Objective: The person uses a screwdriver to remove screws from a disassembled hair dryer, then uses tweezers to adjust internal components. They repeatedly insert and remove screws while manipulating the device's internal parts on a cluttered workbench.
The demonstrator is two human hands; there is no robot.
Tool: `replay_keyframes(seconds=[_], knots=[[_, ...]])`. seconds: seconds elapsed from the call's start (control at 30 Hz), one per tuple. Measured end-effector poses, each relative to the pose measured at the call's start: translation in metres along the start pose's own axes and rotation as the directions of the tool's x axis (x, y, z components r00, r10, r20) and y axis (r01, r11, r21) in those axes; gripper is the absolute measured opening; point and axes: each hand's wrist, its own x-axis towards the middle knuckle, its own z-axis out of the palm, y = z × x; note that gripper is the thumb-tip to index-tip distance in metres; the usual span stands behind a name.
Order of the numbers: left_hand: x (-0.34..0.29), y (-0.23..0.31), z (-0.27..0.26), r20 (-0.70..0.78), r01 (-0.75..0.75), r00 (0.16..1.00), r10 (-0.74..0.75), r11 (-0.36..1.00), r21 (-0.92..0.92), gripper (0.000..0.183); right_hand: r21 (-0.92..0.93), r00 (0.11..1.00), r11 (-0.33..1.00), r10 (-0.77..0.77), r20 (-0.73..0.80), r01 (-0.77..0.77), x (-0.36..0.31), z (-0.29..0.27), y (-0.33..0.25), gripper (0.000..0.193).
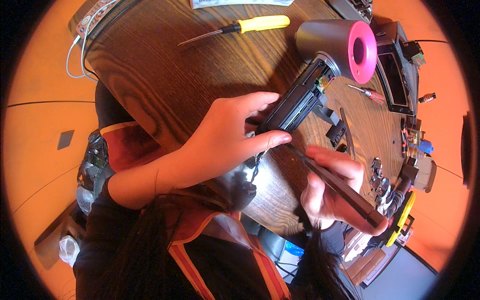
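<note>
My left hand (226, 129) is closed round the handle of a hair dryer (320, 37) with a grey body and a pink ring at its end. The handle's casing is open; black inner parts and a small green circuit board (322, 84) with wires show. A twisted dark cable (255, 170) hangs below the handle. In my right hand (336, 187) lies a slim, dark, pen-shaped tool (342, 186), gripped between thumb and fingers. Its narrow end points at the handle's lower end, close to my left thumb; whether it touches, I cannot tell.
A yellow-handled screwdriver (262, 23) lies on the wooden table (165, 75), left of the dryer. On the right are a small red-handled screwdriver (372, 94), loose black plastic parts (336, 134) and a black box-like device (397, 75). Various small items crowd the right edge.
</note>
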Motion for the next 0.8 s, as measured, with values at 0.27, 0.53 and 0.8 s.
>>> replay_keyframes(seconds=[0.27,0.53,0.8], knots=[[-0.001,-0.001,0.001,-0.019,0.001,1.0,-0.001,1.0,0.003,0.036,-0.008,0.988,0.99,0.141,0.067,-0.141,0.0,-0.006,-0.01,0.027],[0.0,0.001,0.0,0.001,0.001,1.0,-0.001,1.0,0.017,0.036,0.124,0.994,0.989,0.071,0.082,-0.08,-0.002,-0.006,-0.005,0.03],[-0.001,0.002,-0.001,-0.001,0.013,1.0,-0.013,1.0,0.01,0.036,-0.063,0.985,0.995,0.085,0.152,-0.076,0.001,-0.008,-0.009,0.035]])
